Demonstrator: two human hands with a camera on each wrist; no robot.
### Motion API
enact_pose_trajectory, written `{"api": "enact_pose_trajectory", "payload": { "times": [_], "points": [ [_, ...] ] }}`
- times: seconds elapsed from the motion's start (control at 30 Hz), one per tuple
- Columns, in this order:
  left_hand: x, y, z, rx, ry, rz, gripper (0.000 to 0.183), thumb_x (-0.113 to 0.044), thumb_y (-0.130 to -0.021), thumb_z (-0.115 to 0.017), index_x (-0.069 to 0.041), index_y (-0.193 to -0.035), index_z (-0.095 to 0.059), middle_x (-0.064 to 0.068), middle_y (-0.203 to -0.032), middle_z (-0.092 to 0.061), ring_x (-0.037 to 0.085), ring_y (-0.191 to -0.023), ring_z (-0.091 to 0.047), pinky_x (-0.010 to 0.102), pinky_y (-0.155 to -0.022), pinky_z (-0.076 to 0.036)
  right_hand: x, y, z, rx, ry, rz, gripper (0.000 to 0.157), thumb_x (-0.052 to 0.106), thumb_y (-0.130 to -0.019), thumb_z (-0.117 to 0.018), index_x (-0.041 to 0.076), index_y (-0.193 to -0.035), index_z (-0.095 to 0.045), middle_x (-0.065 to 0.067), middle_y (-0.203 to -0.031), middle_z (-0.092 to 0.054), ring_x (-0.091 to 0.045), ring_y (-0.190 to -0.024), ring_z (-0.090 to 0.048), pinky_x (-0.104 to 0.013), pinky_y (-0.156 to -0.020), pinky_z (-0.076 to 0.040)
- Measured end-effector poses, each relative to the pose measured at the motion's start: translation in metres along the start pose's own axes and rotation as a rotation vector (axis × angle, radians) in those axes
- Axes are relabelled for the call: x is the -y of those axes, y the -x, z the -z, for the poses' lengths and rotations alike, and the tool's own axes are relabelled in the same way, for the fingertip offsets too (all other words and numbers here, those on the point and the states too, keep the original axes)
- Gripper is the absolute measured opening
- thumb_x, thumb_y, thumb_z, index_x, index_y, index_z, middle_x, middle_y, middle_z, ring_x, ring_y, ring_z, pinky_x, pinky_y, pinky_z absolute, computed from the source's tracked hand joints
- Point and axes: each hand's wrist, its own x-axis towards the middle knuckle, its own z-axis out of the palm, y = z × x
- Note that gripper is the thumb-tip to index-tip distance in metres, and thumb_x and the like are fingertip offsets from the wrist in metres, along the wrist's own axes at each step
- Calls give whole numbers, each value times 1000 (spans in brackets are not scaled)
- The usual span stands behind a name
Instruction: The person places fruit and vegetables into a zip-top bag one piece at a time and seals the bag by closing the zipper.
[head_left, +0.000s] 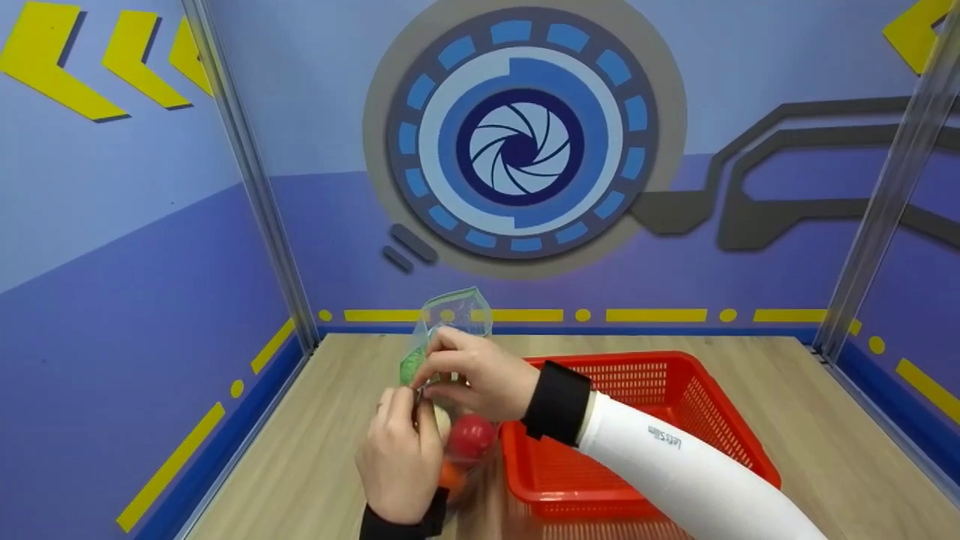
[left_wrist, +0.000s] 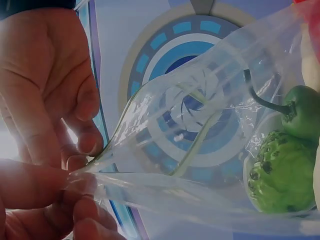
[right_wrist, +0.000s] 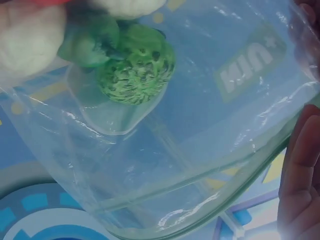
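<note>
A clear zip bag (head_left: 469,309) with a green-edged mouth stands at the table's middle left. My left hand (head_left: 401,456) and right hand (head_left: 480,375) meet at its mouth, both pinching the edge near one corner. Inside are a bumpy green fruit (left_wrist: 282,172), a smooth green piece with a curved stem (left_wrist: 302,112), a round red piece (head_left: 471,436), an orange piece (head_left: 452,476) and whitish pieces (right_wrist: 30,42). Elsewhere the mouth edges stand apart, as the left wrist view shows. The hands hide part of the bag in the head view.
A red plastic basket (head_left: 574,469) with slotted walls sits right of the bag, partly under my right forearm. The wooden table (head_left: 277,450) ends at a blue-purple back wall (head_left: 330,240) and side panels with metal posts.
</note>
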Motion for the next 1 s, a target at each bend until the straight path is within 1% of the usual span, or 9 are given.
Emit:
{"api": "enact_pose_trajectory", "payload": {
  "times": [0.2, 0.33, 0.47, 0.6, 0.77, 0.87, 1.0],
  "points": [
    [1, 1, 1, -8, 4, -2, 12, -9, -96, -67, -8, -85, -64, 2, -76, -51, 10, -58, -39, 24, -53, -32, -3, 0, -1, -10, 85, -1, 9, 6, -97, -69, 8, -105, -72, -11, -97, -54, -20, -78, -58, -16, -71, -52],
    [0, 2, 1, -6, 17, 2, 14, -10, -96, -69, -10, -83, -62, 1, -77, -50, 9, -59, -41, 24, -53, -33, -8, 1, 0, -28, 117, -41, 10, 7, -97, -70, 8, -106, -73, -13, -98, -55, -22, -80, -59, -16, -71, -53],
    [0, 3, 1, -11, 31, 2, 17, -10, -96, -70, -11, -82, -61, 0, -77, -50, 8, -60, -41, 24, -53, -33, -14, 3, 1, -31, 121, -80, 10, 9, -96, -71, 8, -106, -73, -14, -98, -56, -23, -81, -59, -18, -73, -54],
    [1, 3, 0, -24, 35, -8, 19, -10, -95, -71, -12, -80, -59, 0, -77, -49, 9, -60, -41, 24, -54, -32, -20, 3, 2, -33, 133, -102, 10, 9, -97, -69, 8, -107, -72, -13, -99, -55, -23, -83, -60, -24, -74, -57],
    [0, 4, 1, -19, 30, -6, 19, -11, -95, -71, -12, -80, -59, -1, -78, -49, 9, -62, -42, 24, -55, -32, -32, 5, 4, -56, 150, -136, 11, 7, -98, -68, 7, -107, -73, -15, -99, -55, -25, -83, -61, -32, -76, -58],
    [-1, 4, 2, -11, 26, 7, 19, -11, -95, -71, -12, -80, -59, 0, -78, -50, 10, -62, -43, 24, -56, -33, -40, 6, 4, -65, 162, -182, 11, 7, -98, -68, 7, -108, -73, -16, -99, -55, -25, -84, -62, -32, -77, -57],
    [-2, 4, 3, 18, 28, 39, 17, -11, -96, -71, -12, -82, -61, 0, -79, -51, 10, -64, -44, 24, -56, -36, -51, 8, 3, -92, 171, -270, 11, 6, -98, -67, 7, -107, -74, -13, -101, -56, -23, -85, -60, -30, -77, -54]
  ]
}}
